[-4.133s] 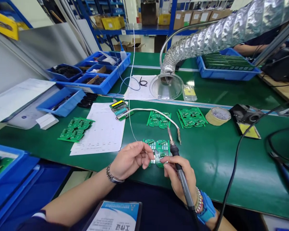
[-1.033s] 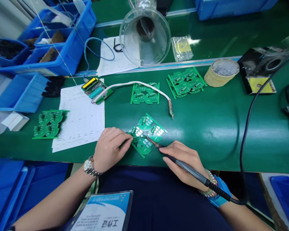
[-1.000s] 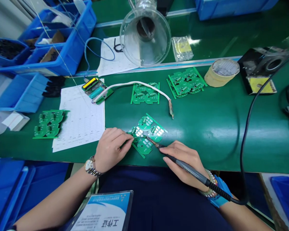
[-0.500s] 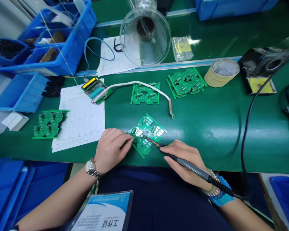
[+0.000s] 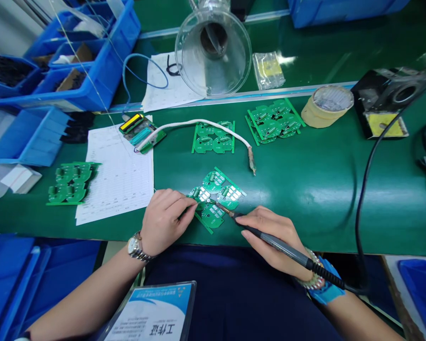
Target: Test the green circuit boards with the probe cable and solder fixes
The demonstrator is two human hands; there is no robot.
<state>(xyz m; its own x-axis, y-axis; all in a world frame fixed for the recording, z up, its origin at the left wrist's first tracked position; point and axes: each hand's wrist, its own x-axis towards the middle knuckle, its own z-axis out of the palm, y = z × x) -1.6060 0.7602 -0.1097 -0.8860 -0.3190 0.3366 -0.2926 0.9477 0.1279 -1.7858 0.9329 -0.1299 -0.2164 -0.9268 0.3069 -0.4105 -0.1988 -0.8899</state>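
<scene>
A green panel of circuit boards lies on the bench between my hands. My left hand is pinched at the panel's left edge, with a short end of thin solder wire showing past the fingertips. In my right hand is a soldering iron, held like a pen. Its tip meets the panel near the middle, close to the end of the wire. Exactly what the tip touches is too small to make out.
Beyond the panel lie a white cable, a tester board and more board panels. Paper sheets and blue bins are at left. A clear fume funnel hangs at the back. The iron stand is at right.
Both hands, the soldering iron and the panel keep practically the same positions. Only a very slight shift of the whole view shows.
</scene>
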